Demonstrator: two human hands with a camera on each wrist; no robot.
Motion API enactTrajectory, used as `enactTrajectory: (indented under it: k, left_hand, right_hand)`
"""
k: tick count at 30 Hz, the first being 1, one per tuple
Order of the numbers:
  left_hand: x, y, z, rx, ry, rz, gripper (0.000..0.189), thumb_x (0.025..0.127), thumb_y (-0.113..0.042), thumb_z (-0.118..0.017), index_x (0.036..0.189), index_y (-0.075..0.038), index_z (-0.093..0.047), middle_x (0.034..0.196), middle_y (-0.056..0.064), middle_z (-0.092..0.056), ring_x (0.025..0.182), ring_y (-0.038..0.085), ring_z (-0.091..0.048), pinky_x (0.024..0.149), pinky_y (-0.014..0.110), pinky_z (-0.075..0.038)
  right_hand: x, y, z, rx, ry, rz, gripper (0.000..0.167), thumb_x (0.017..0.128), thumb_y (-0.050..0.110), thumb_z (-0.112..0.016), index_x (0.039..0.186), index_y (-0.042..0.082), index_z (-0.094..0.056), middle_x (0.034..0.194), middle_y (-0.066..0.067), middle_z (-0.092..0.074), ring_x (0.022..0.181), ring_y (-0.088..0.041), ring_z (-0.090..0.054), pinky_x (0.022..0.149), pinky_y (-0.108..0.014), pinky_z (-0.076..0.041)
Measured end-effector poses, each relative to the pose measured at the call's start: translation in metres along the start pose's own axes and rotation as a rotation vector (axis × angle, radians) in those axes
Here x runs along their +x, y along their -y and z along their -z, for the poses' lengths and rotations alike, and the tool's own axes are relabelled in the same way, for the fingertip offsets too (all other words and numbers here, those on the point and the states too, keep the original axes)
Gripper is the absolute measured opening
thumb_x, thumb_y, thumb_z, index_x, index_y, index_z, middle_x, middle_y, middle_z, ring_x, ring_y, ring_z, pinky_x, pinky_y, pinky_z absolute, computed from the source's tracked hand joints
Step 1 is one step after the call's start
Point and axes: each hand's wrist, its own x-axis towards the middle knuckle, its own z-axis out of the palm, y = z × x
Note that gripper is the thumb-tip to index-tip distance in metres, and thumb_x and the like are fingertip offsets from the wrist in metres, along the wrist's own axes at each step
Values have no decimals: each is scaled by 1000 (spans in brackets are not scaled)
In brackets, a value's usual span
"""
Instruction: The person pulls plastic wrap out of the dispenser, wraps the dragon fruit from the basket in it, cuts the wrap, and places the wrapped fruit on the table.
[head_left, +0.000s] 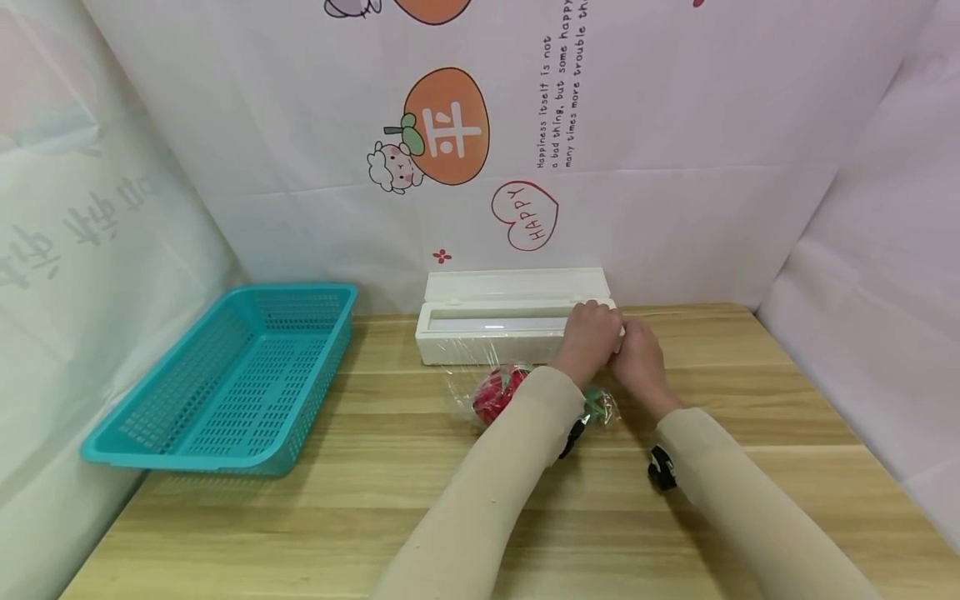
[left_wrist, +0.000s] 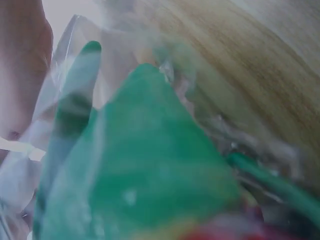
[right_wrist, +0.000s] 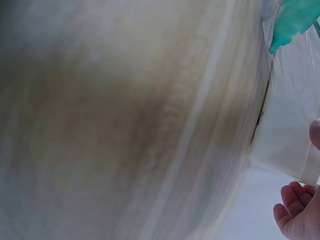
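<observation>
A long white cling film dispenser (head_left: pixel 487 346) stands at the back with its lid raised. My left hand (head_left: pixel 591 337) curls its fingers over the dispenser's right end. Right beside it, my right hand (head_left: pixel 639 358) holds that same end from the outside; its curled fingers (right_wrist: pixel 295 200) show at the box's corner in the right wrist view. Clear cling film (head_left: pixel 465 379) runs from the dispenser's front down over a red thing with green leaf-like parts (head_left: pixel 497 395). My left forearm hides its middle. In the left wrist view, a green leaf-like piece (left_wrist: pixel 150 150) shows through film.
A turquoise plastic basket (head_left: pixel 262 392) stands on the left of the wooden table (head_left: pixel 375 517). Behind the dispenser rises a white printed sheet (head_left: pixel 637 217), with further white sheets along both sides. Both wrists carry small black devices (head_left: pixel 662 468).
</observation>
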Motion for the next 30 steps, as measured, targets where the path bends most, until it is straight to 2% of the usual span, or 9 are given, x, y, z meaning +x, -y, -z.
enactTrajectory:
  k: [6, 14, 24, 30]
  left_hand:
    - [-2, 6, 5, 14, 50, 24, 21, 92, -27, -64, 112, -21, -68, 102, -8, -67, 92, 13, -59, 82, 28, -49]
    - [-7, 11, 13, 7, 105, 33, 21, 94, -28, -64, 113, -19, -68, 103, -7, -67, 92, 12, -59, 83, 27, -49]
    - [-11, 16, 9, 17, 79, 42, 15, 94, -26, -63, 106, -21, -70, 100, -7, -68, 91, 13, -60, 80, 28, -49]
    - [-15, 23, 14, 17, 108, 45, 22, 91, -36, -66, 107, -21, -71, 104, -6, -69, 94, 14, -61, 80, 29, -50]
  right_hand:
    - [0, 5, 3, -1, 23, -31, 49, 86, 10, -62, 122, -20, -47, 114, -36, -52, 106, -50, -49, 92, -60, -41]
    - [0, 5, 3, -22, 39, -36, 50, 88, 13, -65, 123, -19, -47, 112, -35, -52, 103, -48, -50, 87, -58, -43]
    - [-3, 5, 1, -17, 22, -37, 49, 90, 20, -67, 119, -16, -51, 107, -32, -54, 99, -46, -52, 85, -57, -44]
    - [-3, 7, 1, 8, 22, -62, 53, 89, 25, -71, 119, -14, -52, 109, -30, -55, 99, -44, -53, 86, -56, -44]
